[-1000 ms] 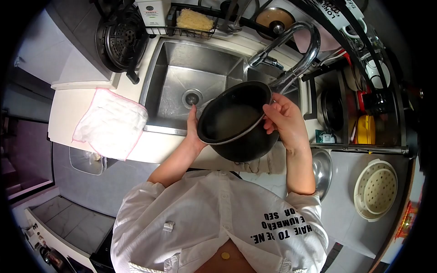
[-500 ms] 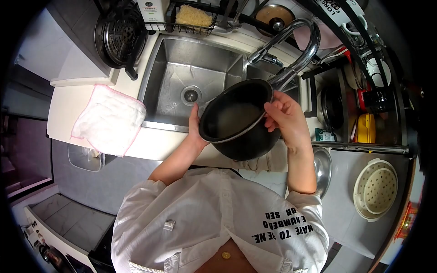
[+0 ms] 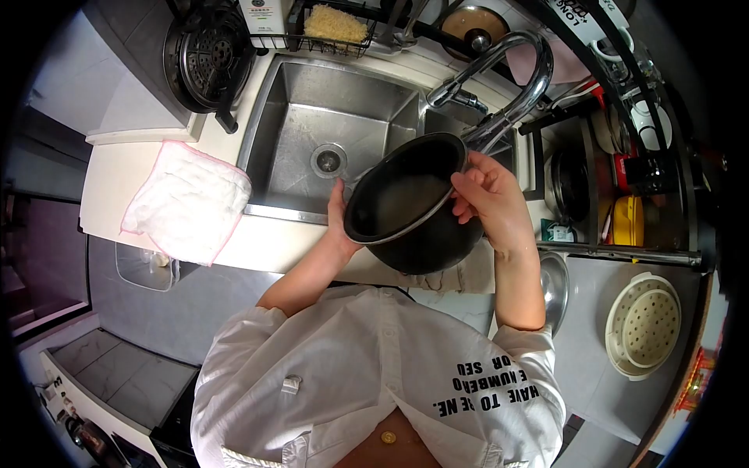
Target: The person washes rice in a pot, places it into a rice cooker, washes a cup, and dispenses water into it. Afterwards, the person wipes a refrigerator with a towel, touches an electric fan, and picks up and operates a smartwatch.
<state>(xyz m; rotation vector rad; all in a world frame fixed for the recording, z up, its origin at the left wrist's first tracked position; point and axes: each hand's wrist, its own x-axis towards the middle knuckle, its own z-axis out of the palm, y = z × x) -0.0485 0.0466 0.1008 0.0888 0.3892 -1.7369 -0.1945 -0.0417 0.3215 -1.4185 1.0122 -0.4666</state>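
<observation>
Black pot [image 3: 427, 248] tilts in the person's two hands, at the near edge of the sink [image 3: 253, 209]. The right hand [image 3: 490, 193] pinches its rim between thumb and fingers. The left hand [image 3: 339, 226] touches the opposite side, one digit raised; its other fingers are hidden, so their pose cannot be told.

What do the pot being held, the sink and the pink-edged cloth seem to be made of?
Pot: likely metal with a dark coating; the black walls look fairly smooth and the rim shows a thin silvery line. Base metal can't be told.
Sink: looks like stainless steel, satin finish, from its grey sheen.
Cloth: soft woven fabric, matte and wrinkled; cotton or synthetic is unclear.
</observation>
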